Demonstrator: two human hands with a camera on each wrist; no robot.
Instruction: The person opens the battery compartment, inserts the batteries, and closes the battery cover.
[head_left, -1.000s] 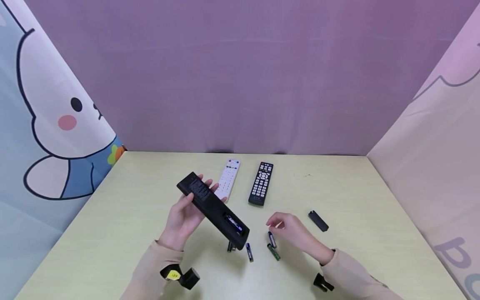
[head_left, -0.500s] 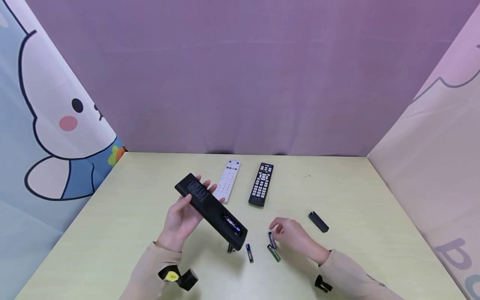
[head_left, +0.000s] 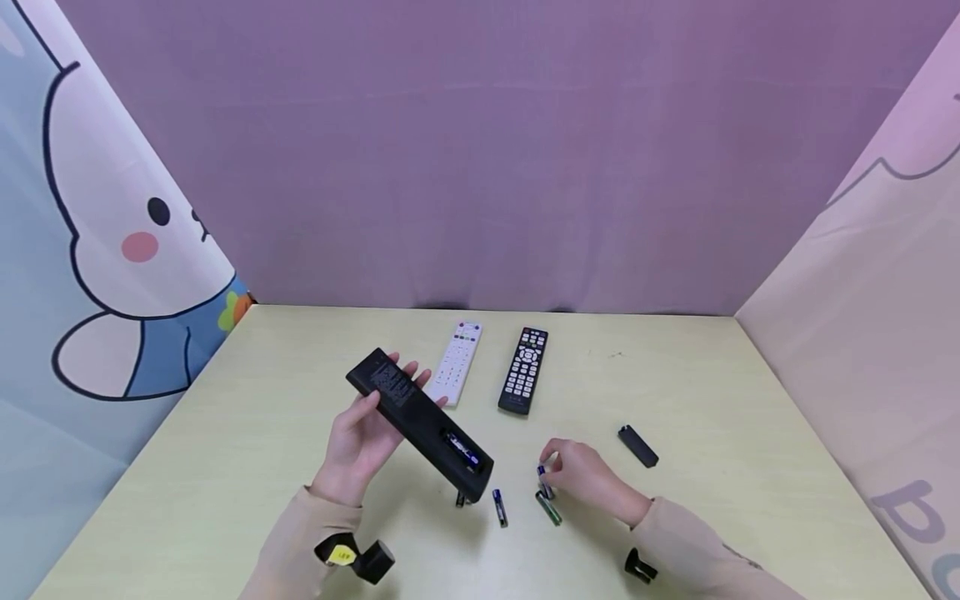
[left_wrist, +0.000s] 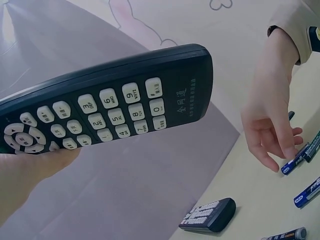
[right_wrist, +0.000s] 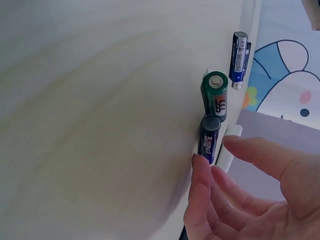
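My left hand [head_left: 367, 442] holds a black remote control [head_left: 420, 421], back side up and tilted, thumb across its edge. A blue battery [head_left: 462, 450] sits in its uncovered battery compartment. The buttons of this remote control [left_wrist: 115, 107] face the left wrist camera. Low over the table, my right hand [head_left: 588, 477] has thumb and index finger on either side of the end of a blue battery [right_wrist: 209, 140], with a gap at the thumb. Against that battery lies a green battery [right_wrist: 215, 92]. Another blue battery [head_left: 500, 507] lies farther left.
Behind the hands lie a white remote control [head_left: 455, 364] and a second black remote control [head_left: 523, 371]. A black battery cover [head_left: 638, 446] rests right of my right hand. Beneath the held remote, one more battery [head_left: 461, 500] is partly hidden. A purple curtain [head_left: 480, 167] closes off the table's back.
My right hand has lowered slightly, bringing its fingertips down to the blue battery. My left hand has drifted a little left with the remote control.
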